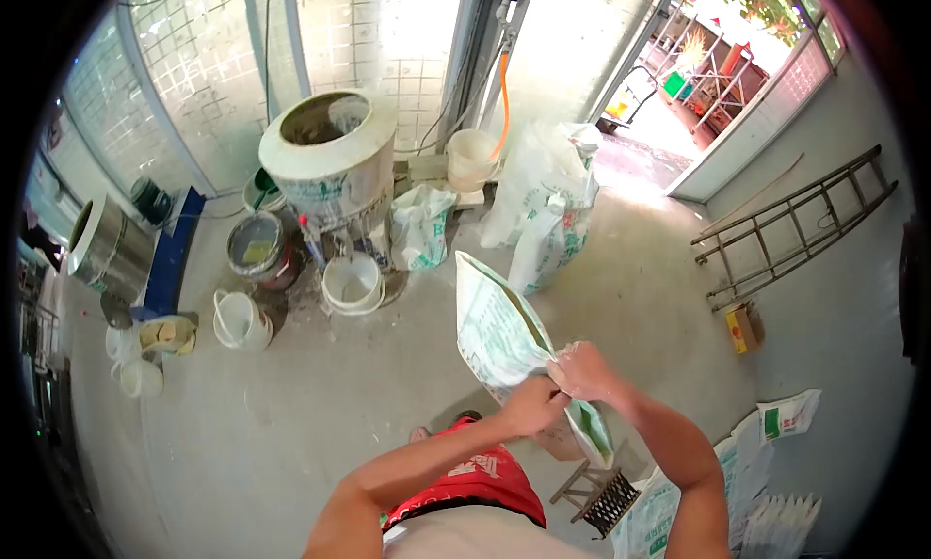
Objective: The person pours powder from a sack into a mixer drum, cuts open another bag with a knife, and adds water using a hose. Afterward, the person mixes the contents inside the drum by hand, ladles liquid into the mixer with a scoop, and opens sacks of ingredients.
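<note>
A white woven sack (497, 334) with green print hangs in front of me, its long mouth partly parted at the top. My left hand (535, 406) is closed on the near side of the sack's rim. Close beside it, my right hand (582, 369) is closed on the rim too, near the middle of the mouth. One end of the sack points away from me, and the other hangs to the right below my hands. My fingers hide the part of the edge they grip. The inside of the sack is mostly out of sight.
A large drum-shaped machine (325, 161) stands at the back, with white buckets (353, 286) around it. Filled sacks (551, 210) stand near the doorway. A ladder (795, 231) leans by the right wall. A small stool (609, 501) and stacked sacks (648, 520) are low right.
</note>
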`<act>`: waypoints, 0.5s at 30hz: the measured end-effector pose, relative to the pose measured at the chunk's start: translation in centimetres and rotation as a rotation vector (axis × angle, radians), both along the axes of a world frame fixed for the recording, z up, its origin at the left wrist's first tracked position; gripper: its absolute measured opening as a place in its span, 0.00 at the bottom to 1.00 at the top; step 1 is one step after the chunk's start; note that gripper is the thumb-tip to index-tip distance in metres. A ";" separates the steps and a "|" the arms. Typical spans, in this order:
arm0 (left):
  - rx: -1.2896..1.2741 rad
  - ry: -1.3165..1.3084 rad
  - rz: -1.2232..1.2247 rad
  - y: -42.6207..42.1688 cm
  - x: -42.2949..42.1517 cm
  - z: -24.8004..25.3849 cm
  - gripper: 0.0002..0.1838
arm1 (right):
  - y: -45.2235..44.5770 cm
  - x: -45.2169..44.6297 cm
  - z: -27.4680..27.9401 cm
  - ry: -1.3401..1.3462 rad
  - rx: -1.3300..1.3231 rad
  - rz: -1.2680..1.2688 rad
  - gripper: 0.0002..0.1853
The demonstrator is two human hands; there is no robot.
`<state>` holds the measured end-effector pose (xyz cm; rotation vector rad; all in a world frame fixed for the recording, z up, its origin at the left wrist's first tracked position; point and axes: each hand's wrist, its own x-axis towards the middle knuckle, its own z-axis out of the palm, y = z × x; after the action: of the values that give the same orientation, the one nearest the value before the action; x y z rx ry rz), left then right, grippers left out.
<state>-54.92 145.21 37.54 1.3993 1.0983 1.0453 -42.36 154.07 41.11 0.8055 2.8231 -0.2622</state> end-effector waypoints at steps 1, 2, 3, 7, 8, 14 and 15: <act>0.078 0.047 0.017 2.2 -1.9 0.8 0.11 | 2.5 -1.0 1.1 -0.004 0.005 -0.005 0.14; 0.155 0.090 0.039 4.0 -4.0 1.1 0.10 | 4.6 -2.0 2.0 -0.049 0.013 0.041 0.15; 0.244 0.093 0.095 6.4 -6.3 1.2 0.10 | 7.1 -3.0 2.5 -0.092 0.019 0.087 0.15; 0.637 0.352 0.271 18.3 -13.1 4.6 0.27 | 16.4 -6.2 3.0 0.062 0.051 0.028 0.15; 0.660 0.565 0.147 21.6 -14.3 5.1 0.31 | 18.7 -7.8 4.4 -0.020 0.003 0.069 0.15; 0.683 0.879 -0.122 37.1 -19.3 5.3 0.24 | 31.7 -13.4 5.0 -0.015 -0.080 0.096 0.19; 0.741 0.847 -0.158 39.0 -20.7 4.7 0.18 | 33.5 -14.3 5.2 -0.058 -0.088 0.139 0.19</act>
<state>-75.57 184.23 42.28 2.6330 1.1824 0.7641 -56.64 187.59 46.27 0.5857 2.7754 -0.3335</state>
